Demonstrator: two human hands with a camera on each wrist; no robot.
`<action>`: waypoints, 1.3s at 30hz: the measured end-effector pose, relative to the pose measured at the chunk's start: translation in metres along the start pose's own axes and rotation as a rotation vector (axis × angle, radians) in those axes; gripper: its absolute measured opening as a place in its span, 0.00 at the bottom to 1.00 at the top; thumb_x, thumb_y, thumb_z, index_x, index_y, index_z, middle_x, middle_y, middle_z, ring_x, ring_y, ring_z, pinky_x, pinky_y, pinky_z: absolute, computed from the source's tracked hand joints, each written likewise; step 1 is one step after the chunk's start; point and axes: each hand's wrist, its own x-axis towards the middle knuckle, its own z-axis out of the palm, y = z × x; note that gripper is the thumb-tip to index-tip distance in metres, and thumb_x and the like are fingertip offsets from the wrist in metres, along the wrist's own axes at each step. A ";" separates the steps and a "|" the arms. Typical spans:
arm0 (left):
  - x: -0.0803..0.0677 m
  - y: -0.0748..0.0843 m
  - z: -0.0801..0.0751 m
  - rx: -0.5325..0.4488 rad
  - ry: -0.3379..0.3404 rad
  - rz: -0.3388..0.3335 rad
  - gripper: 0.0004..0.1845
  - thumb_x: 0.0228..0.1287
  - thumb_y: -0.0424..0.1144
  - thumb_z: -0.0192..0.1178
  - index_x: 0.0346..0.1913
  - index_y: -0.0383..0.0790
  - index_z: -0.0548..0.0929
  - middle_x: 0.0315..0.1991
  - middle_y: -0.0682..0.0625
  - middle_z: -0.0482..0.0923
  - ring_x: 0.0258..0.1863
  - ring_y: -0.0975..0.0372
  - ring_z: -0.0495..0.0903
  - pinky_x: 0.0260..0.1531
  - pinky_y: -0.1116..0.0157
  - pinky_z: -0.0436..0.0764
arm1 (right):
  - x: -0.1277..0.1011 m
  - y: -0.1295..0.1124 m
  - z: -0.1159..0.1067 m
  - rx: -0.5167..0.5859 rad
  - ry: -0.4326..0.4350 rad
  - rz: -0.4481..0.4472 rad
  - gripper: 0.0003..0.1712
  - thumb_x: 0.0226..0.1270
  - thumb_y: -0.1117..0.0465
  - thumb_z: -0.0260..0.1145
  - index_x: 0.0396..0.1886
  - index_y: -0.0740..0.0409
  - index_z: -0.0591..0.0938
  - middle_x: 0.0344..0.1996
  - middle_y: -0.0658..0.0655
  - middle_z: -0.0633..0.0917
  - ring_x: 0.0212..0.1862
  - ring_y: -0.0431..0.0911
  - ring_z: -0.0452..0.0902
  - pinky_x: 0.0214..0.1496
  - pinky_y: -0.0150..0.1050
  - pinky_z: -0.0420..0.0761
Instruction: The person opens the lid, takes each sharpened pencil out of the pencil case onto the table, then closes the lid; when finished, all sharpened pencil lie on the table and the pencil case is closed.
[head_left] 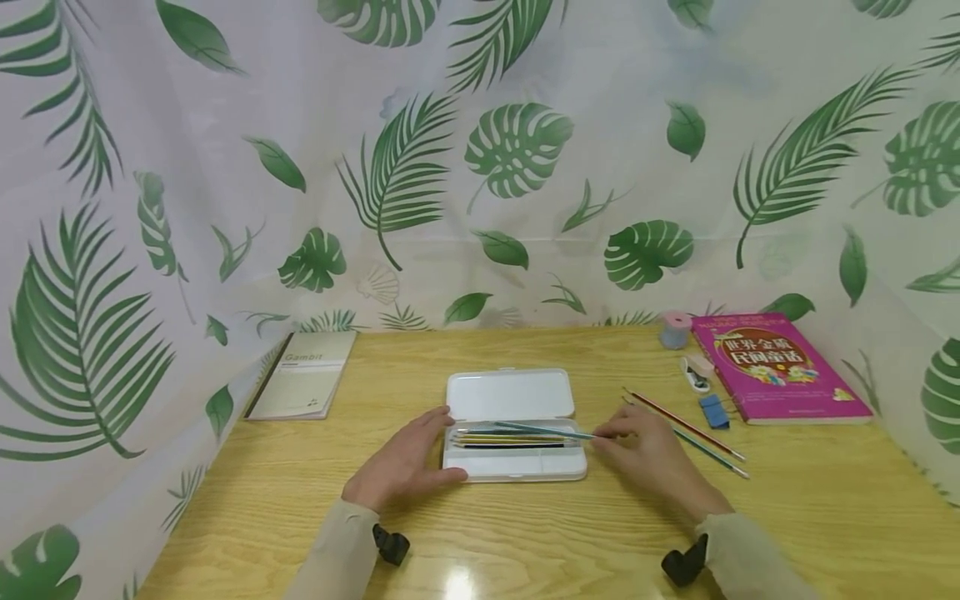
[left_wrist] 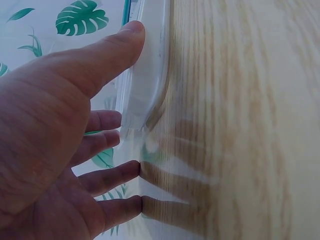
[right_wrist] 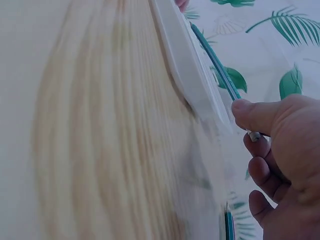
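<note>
A white pencil case lies on the table with its lid folded back. Several pencils lie side by side in its rear compartment. My left hand rests at the case's left end, fingers extended, with the thumb against its front side. At the right end, my right hand pinches a teal pencil near its white-tipped end between thumb and fingers. That pencil slants over the rear compartment; whether it touches the pencils below I cannot tell.
Right of the case lie a red pencil and a teal pencil. Farther right are a blue binder clip, a small white item, a spool-like object and a magenta book. A notebook lies back left.
</note>
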 end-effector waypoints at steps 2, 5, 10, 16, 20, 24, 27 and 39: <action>0.000 0.000 0.000 -0.003 0.003 0.002 0.45 0.60 0.64 0.66 0.73 0.42 0.66 0.77 0.47 0.56 0.74 0.51 0.59 0.72 0.51 0.62 | -0.004 0.002 -0.005 -0.007 0.011 0.017 0.03 0.65 0.57 0.73 0.35 0.49 0.91 0.32 0.42 0.81 0.39 0.41 0.76 0.42 0.43 0.79; 0.000 -0.001 0.001 -0.009 0.010 0.005 0.45 0.59 0.63 0.66 0.73 0.41 0.67 0.77 0.46 0.56 0.74 0.51 0.59 0.72 0.52 0.62 | -0.012 0.006 -0.013 -0.015 0.023 0.058 0.04 0.65 0.56 0.72 0.35 0.49 0.91 0.33 0.42 0.82 0.39 0.42 0.76 0.41 0.43 0.79; 0.002 -0.001 0.002 -0.014 0.012 0.009 0.45 0.59 0.64 0.66 0.72 0.41 0.67 0.77 0.46 0.57 0.74 0.52 0.59 0.72 0.52 0.62 | -0.025 0.015 -0.026 -0.031 0.038 0.153 0.06 0.66 0.52 0.71 0.36 0.47 0.91 0.36 0.42 0.83 0.43 0.42 0.76 0.44 0.42 0.79; 0.002 -0.002 0.004 -0.014 0.013 0.018 0.45 0.59 0.64 0.66 0.72 0.42 0.67 0.77 0.46 0.57 0.74 0.51 0.59 0.72 0.52 0.63 | -0.042 0.020 -0.047 -0.047 0.068 0.231 0.09 0.68 0.49 0.69 0.37 0.47 0.90 0.38 0.44 0.84 0.46 0.43 0.76 0.46 0.34 0.79; 0.001 -0.001 0.002 -0.011 0.010 0.020 0.45 0.60 0.64 0.65 0.73 0.42 0.67 0.77 0.46 0.56 0.74 0.51 0.59 0.72 0.52 0.63 | -0.056 0.025 -0.062 -0.073 0.112 0.250 0.06 0.66 0.52 0.71 0.36 0.47 0.90 0.36 0.45 0.84 0.40 0.38 0.76 0.38 0.27 0.78; -0.001 -0.001 0.000 -0.005 0.008 0.019 0.45 0.60 0.64 0.65 0.73 0.41 0.66 0.77 0.45 0.56 0.74 0.51 0.59 0.72 0.51 0.63 | -0.068 0.033 -0.073 -0.100 0.142 0.280 0.07 0.66 0.52 0.71 0.36 0.48 0.90 0.37 0.47 0.85 0.36 0.35 0.74 0.33 0.27 0.76; -0.001 0.000 0.000 -0.007 0.008 0.020 0.45 0.60 0.64 0.65 0.73 0.41 0.66 0.77 0.45 0.55 0.74 0.50 0.59 0.72 0.51 0.63 | -0.074 0.040 -0.080 -0.136 0.157 0.297 0.08 0.66 0.51 0.71 0.36 0.49 0.90 0.36 0.48 0.85 0.35 0.34 0.74 0.32 0.27 0.76; -0.001 0.001 0.000 -0.019 0.011 0.024 0.44 0.61 0.62 0.66 0.73 0.41 0.66 0.77 0.45 0.56 0.73 0.50 0.59 0.72 0.51 0.63 | -0.096 0.062 -0.087 -0.256 0.187 0.274 0.06 0.57 0.56 0.78 0.32 0.53 0.91 0.29 0.47 0.86 0.30 0.30 0.74 0.30 0.28 0.76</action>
